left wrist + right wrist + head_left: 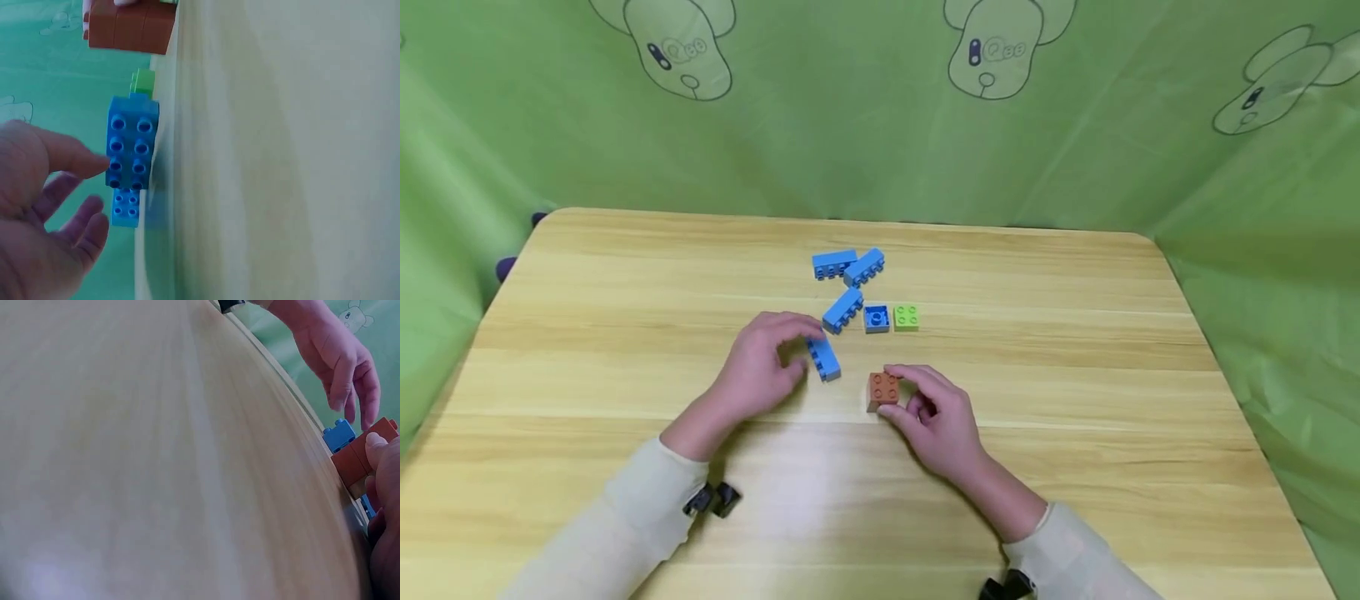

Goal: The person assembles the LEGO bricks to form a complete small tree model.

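Note:
My right hand [940, 421] pinches a reddish-brown brick stack [883, 390] between thumb and fingers; the right wrist view shows the stack [359, 453] with the thumb on its side. My left hand [763, 367] is at the left of a long blue brick [824, 358], its index finger over the far end and the thumb apart from it. In the left wrist view the studs of the blue brick [128, 144] face the camera, and the fingers of my left hand [47, 200] are loosely bent.
Beyond the hands lie another blue brick [843, 310], a small square blue brick [877, 318] with its hollow side up, and a light green brick [906, 317]. Two more long blue bricks [834, 263] [865, 267] touch farther back. Green cloth hangs behind the wooden table [1075, 333].

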Demonstrator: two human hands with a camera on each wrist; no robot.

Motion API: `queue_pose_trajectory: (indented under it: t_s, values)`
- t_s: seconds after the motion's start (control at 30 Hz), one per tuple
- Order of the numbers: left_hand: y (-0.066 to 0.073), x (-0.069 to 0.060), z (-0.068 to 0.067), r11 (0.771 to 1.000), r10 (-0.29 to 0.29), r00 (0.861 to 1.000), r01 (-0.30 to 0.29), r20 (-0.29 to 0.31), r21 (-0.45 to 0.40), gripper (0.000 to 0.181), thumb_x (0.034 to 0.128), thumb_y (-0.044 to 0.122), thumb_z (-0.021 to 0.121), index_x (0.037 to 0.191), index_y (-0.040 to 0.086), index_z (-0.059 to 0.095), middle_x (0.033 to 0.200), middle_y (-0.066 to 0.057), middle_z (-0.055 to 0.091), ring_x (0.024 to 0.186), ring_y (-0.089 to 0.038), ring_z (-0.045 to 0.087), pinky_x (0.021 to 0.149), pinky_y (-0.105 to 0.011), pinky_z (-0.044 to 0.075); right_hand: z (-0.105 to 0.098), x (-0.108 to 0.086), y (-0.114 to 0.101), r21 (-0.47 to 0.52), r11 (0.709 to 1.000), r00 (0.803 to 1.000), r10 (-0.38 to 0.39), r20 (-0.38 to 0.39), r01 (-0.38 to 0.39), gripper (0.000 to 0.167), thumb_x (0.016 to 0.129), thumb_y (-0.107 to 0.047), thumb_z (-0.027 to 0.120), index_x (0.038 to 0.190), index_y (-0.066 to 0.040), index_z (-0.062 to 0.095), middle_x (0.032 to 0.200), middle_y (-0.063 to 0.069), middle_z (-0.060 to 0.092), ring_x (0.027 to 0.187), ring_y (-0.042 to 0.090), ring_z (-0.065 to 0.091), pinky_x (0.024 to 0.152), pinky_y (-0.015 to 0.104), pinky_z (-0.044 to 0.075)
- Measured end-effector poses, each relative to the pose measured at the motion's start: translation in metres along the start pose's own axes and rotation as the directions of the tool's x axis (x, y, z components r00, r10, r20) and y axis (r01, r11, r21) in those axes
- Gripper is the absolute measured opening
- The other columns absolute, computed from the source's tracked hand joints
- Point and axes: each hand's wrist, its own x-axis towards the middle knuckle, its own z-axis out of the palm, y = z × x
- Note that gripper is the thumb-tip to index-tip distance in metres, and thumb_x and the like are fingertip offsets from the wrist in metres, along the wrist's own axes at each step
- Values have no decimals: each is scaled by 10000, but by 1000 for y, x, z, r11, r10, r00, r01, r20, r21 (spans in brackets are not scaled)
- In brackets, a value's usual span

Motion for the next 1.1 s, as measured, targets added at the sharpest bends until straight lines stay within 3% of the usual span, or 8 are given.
queue_pose_trajectory:
  t_s: [0.13, 0.3, 0.57, 0.7, 0.83, 1.1]
  values:
    - [-4, 3, -2, 1000, 13, 997, -13, 79, 7, 376, 786, -121, 724, 1097, 89, 735, 1240, -31, 666, 1195, -251, 556, 1055, -460, 394, 0, 0, 0, 1, 1000, 1000, 8, -1, -8, 438, 851, -99, 813, 1261, -55, 665, 858, -12, 602, 578, 104, 502, 483, 223, 414]
    - [-6, 3, -1, 1000, 28, 995, -27, 96, -8, 339, 771, -102, 776, 1065, 62, 738, 1194, -59, 671, 1165, -258, 587, 1038, -440, 423, 0, 0, 0, 4, 1000, 1000, -4, -10, 4, 433, 846, -85, 816, 1252, -55, 671, 842, -8, 601, 576, 106, 502, 477, 226, 414]
    - [-10, 0, 1, 994, 52, 991, -63, 122, 85, 341, 769, -81, 787, 1093, 21, 756, 1158, -61, 592, 822, -201, 589, 767, -353, 516, -1, -1, 0, 12, 1000, 1000, -5, -1, 5, 437, 852, -87, 811, 1262, -47, 666, 854, -14, 603, 579, 113, 504, 480, 223, 417]
    - [-13, -1, 2, 994, 61, 988, -74, 142, 85, 333, 787, -34, 815, 1105, 34, 746, 1162, -61, 641, 926, -210, 629, 846, -376, 524, -1, -1, -1, 15, 1000, 1000, -5, -2, 5, 440, 851, -93, 813, 1263, -48, 667, 859, -11, 608, 579, 115, 503, 485, 224, 418]
    - [-14, -2, 3, 997, 38, 988, -47, 152, 61, 299, 822, 10, 810, 1108, 46, 733, 1081, -50, 693, 971, -201, 639, 865, -383, 525, -1, -1, -2, 20, 1000, 1000, -8, -10, 8, 446, 837, -71, 821, 1256, -48, 672, 860, -7, 613, 571, 112, 497, 480, 226, 413]
    - [-15, -6, 3, 997, -24, 990, 33, 136, -66, 220, 925, 82, 725, 1143, 97, 694, 881, 24, 618, 727, -178, 529, 623, -329, 468, -2, 4, -19, 18, 999, 999, -34, -33, 34, 450, 785, 54, 822, 1208, 8, 676, 837, 46, 609, 541, 148, 478, 458, 256, 400]
